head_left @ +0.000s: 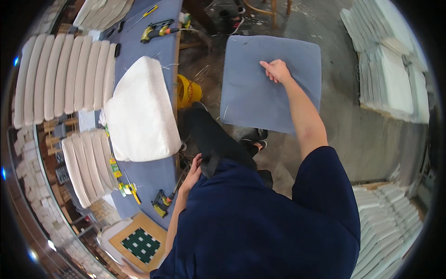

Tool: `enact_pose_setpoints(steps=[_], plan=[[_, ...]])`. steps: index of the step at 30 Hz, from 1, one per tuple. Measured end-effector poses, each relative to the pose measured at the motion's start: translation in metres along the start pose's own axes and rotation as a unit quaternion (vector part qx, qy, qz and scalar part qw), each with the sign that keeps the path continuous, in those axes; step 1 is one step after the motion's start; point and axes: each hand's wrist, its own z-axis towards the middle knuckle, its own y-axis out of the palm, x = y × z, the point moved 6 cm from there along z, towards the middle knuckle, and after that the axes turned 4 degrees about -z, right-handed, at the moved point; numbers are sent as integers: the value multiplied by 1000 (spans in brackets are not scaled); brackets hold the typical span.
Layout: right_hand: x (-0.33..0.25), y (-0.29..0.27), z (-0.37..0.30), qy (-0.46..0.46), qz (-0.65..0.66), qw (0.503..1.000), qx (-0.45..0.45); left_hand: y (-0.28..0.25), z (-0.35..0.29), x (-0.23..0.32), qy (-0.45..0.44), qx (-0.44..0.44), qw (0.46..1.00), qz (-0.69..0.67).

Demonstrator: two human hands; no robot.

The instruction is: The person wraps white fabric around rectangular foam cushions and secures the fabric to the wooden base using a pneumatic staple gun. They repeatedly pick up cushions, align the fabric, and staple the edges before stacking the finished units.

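Observation:
My right hand (277,71) is over a square stand topped with blue-grey fabric (253,97), its fingers curled and the thumb side turned left. Whatever it holds, if anything, is hidden. Close against my dark trouser leg, beside the table edge, rests my left hand (192,173); its fingers lie loosely stretched, partly hidden. A cream upholstered chair cushion (141,116) lies on the blue-covered worktable (193,9) to my left. At the lower left, what looks like another person's hand (130,269) touches a seat frame with green webbing (141,244).
Two staple guns (158,31) (162,203) and a yellow-handled screwdriver (149,11) lie on the table. Cream cushions (65,76) line its far-left side. A yellow bucket (188,91) stands below. White padded pieces (388,79) are stacked at right. Another person's shoe (236,24) shows ahead.

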Motion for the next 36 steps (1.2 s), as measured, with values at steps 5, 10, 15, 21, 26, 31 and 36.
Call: enact_pose_setpoints(steps=[5,10,15,21,26,31,36], plan=[[-6,-9,-3,6,-13,1000,-10,-7,2,-26,-6,5,998,70],[6,-4,-15,-10,-10,1000,7,19,0,-33,-29,-7,994,102],[7,-8,-11,-3,-5,1000,15,43,-5,-51,-69,-33,985,157],[2,-6,-12,13,-22,1000,-12,77,-14,-59,-115,-40,982,147],[2,-4,-10,1,-6,1000,-21,107,-8,-55,-130,-98,980,115],[-6,-8,-11,24,-26,999,-39,142,0,-28,-126,-156,959,203],[-10,0,-37,-15,40,999,-13,184,14,-2,-104,-149,960,212]])
